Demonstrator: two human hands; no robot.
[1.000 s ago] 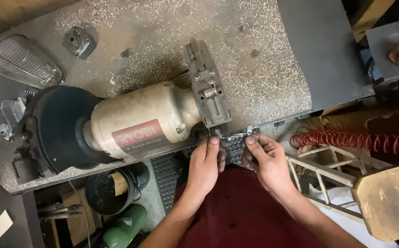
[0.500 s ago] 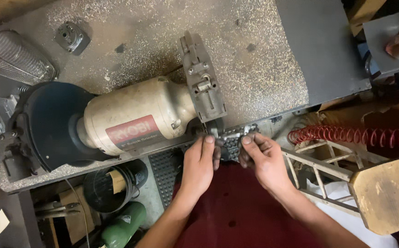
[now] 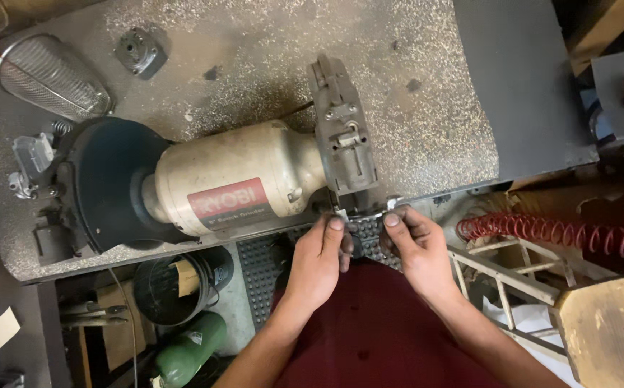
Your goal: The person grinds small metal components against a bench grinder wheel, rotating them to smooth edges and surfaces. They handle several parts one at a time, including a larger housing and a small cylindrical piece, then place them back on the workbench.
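I see a small flat metal piece at the workbench's near edge, just under the bench grinder's grey wheel guard. My left hand and right hand pinch it from either side, fingertips closed on it. A wire-mesh strainer lies at the far left corner.

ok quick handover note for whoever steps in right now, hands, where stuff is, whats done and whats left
Left hand: fingers pinching a small metal piece at the bench edge, under the grinder's side housing.
Right hand: gripping the same piece from the other side.
Bench grinder lies on the speckled workbench. A wire guard and a small loose metal part lie at the far left.
Done: cannot tell.
Left: the piece is in both hands, not let go.
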